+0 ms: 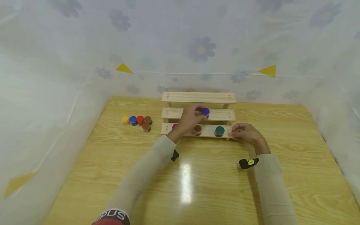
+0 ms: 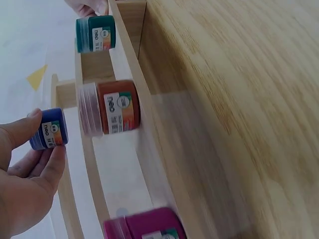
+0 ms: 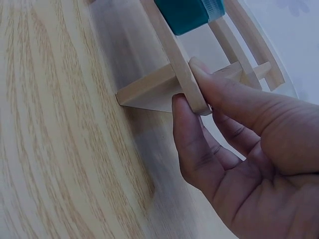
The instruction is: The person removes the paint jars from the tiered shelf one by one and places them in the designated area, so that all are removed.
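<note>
Between thumb and fingers, my left hand (image 1: 190, 117) pinches a dark blue paint jar (image 2: 49, 129) at the middle step of a three-step wooden rack (image 1: 168, 113). My right hand (image 1: 245, 132) grips the right end of the rack's lowest step, thumb on top and a finger underneath, as the right wrist view shows. On that lowest step stand a teal paint jar (image 1: 219, 131), a brown paint jar (image 2: 112, 108) and a magenta paint jar (image 2: 144, 225). In the head view my left arm partly covers the magenta one.
Left of the rack, several jars sit grouped on the wooden table (image 1: 112, 162): yellow (image 1: 125, 120), blue (image 1: 133, 120), red (image 1: 140, 120) and brown ones (image 1: 146, 127). Flower-patterned white sheeting (image 1: 168, 40) encloses the table at the back and sides.
</note>
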The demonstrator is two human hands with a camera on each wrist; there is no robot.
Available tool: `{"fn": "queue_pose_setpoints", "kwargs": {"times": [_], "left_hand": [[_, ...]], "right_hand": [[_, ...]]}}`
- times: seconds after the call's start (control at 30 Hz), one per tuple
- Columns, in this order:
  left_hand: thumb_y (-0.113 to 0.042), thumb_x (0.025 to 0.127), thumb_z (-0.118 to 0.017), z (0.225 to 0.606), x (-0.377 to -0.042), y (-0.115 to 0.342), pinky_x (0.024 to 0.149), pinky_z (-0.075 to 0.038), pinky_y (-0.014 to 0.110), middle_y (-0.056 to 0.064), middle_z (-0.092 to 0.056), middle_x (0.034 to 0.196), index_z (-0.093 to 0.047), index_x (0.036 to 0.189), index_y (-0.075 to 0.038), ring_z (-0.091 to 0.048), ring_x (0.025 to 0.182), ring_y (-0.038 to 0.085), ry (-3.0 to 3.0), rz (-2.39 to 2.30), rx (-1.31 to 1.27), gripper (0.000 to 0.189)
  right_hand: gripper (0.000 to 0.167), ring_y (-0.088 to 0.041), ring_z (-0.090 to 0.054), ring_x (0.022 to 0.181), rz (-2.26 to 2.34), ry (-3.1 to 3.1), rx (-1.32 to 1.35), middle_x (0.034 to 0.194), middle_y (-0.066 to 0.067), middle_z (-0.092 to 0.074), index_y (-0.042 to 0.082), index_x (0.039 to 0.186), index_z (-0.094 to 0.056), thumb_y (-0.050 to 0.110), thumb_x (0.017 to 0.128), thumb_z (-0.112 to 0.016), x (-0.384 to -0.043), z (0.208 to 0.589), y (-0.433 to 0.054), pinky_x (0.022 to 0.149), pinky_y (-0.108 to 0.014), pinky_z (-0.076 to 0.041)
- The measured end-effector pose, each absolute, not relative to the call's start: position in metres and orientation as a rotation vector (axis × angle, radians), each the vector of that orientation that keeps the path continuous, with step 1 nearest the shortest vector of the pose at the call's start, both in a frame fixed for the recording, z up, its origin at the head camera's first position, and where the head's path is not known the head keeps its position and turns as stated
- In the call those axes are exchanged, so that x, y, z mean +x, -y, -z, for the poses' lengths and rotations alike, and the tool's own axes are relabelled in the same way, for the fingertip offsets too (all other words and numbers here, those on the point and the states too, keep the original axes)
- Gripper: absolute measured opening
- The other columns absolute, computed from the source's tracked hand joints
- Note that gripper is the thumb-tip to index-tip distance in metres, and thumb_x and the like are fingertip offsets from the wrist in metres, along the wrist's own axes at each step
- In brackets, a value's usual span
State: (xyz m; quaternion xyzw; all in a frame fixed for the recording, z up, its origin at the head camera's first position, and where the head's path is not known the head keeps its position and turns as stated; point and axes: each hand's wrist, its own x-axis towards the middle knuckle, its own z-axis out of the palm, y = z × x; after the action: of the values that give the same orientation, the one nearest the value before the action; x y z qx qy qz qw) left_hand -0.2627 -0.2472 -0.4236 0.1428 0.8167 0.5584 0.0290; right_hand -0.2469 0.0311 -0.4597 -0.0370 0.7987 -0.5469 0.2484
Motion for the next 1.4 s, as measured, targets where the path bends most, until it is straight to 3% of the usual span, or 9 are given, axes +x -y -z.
{"fn": "queue_pose_setpoints", "kwargs": {"times": [1.17,1.4], "left_hand": [[-0.01,0.084,-0.072,0.411,-0.234,0.374,0.098,-0.052,0.032,0.015,-0.06,0.12,-0.059,0.119,-0.002,-0.057,0.117,0.026,-2.639,-1.833,0.11,0.038],[-0.017,0.085,-0.072,0.416,-0.228,0.4,0.091,-0.056,0.028,0.012,-0.059,0.123,-0.057,0.122,-0.006,-0.059,0.117,0.024,-2.667,-1.81,-0.007,0.042]], "right_hand": [[0.019,-0.004,-0.066,0.083,1.509,-2.143,-0.11,0.081,0.01,-0.063,0.006,0.096,-0.054,0.015,0.088,-0.068,-0.247,0.456,-0.032,0.079,-0.023,-0.057],[0.018,-0.005,-0.065,0.081,1.507,-2.134,-0.09,0.08,0.01,-0.063,0.005,0.099,-0.053,0.012,0.089,-0.067,-0.249,0.459,-0.032,0.079,-0.025,-0.058]]}}
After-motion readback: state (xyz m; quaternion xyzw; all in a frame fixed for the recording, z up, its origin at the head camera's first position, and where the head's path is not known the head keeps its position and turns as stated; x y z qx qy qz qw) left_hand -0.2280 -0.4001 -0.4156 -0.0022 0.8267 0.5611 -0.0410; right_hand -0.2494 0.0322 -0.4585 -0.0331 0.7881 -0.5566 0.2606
